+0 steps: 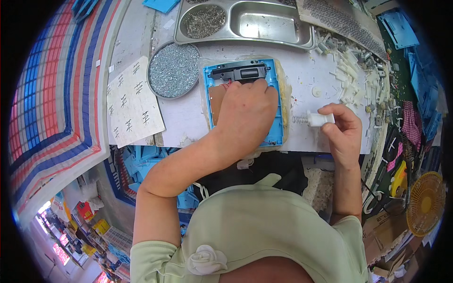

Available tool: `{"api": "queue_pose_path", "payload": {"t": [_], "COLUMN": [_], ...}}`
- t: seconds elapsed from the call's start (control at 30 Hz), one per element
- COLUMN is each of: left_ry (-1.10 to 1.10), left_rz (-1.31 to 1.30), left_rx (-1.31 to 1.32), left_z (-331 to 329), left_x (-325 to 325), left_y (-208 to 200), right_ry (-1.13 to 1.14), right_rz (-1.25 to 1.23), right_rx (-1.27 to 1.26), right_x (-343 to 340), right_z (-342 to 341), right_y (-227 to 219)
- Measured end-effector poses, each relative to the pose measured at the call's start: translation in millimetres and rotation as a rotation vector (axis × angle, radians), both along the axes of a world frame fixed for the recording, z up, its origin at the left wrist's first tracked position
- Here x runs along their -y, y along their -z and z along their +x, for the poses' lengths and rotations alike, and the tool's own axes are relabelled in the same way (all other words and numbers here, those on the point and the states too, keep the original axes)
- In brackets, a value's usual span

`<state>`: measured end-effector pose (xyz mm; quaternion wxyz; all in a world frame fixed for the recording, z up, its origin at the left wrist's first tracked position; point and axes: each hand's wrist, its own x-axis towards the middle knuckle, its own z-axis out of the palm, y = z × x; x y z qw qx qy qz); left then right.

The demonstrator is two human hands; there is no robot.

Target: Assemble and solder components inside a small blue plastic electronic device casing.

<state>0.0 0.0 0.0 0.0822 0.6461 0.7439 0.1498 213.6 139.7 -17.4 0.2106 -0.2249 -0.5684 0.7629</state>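
A blue plastic casing (pixel 278 118) lies on the worktable in front of me. Across its far end sits a black molded mechanism (pixel 243 73), and a brown board (pixel 217 101) lies along its left side. My left hand (pixel 250 111) is over the casing, its fingers curled down near the black mechanism; the fingertips are hidden, and so is whatever they grip. Off the casing's right side, my right hand (pixel 344 129) pinches a small white plastic plunger (pixel 320 119) between thumb and fingers. A coil spring (pixel 299 120) sticks out from its left end.
A round dish of small silvery screws (pixel 173 70) stands at the left, by a sheet with handwriting (pixel 134 104). Beyond it is a compartmented metal tray (pixel 226 40). White plastic parts (pixel 349 78) are heaped at the right, near a board of small dark pieces (pixel 342 26).
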Motion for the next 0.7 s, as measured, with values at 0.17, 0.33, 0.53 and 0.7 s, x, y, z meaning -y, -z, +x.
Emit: {"api": "queue_pose_path", "payload": {"t": [0.17,0.33,0.53,0.7], "left_ry": [-0.089,-0.266,-0.260,-0.250], "left_rz": [0.351,0.467,0.527,0.528], "left_rx": [0.306,0.381,0.377,0.351], "left_z": [-16.6,-20.4,-15.9,-16.9], "left_x": [34.9,64.0,62.2,62.7], "left_y": [-2.9,23.1,28.6,34.5], "right_ry": [0.092,-0.179,-0.250,-0.341], "right_rz": [0.248,0.899,1.197,0.993], "right_rx": [0.147,0.204,0.080,0.114], "right_x": [10.1,6.1,5.3,0.8], "right_z": [-18.5,-46.8,-72.5,-74.5], "right_y": [-4.9,-15.1,-10.4,0.1]}}
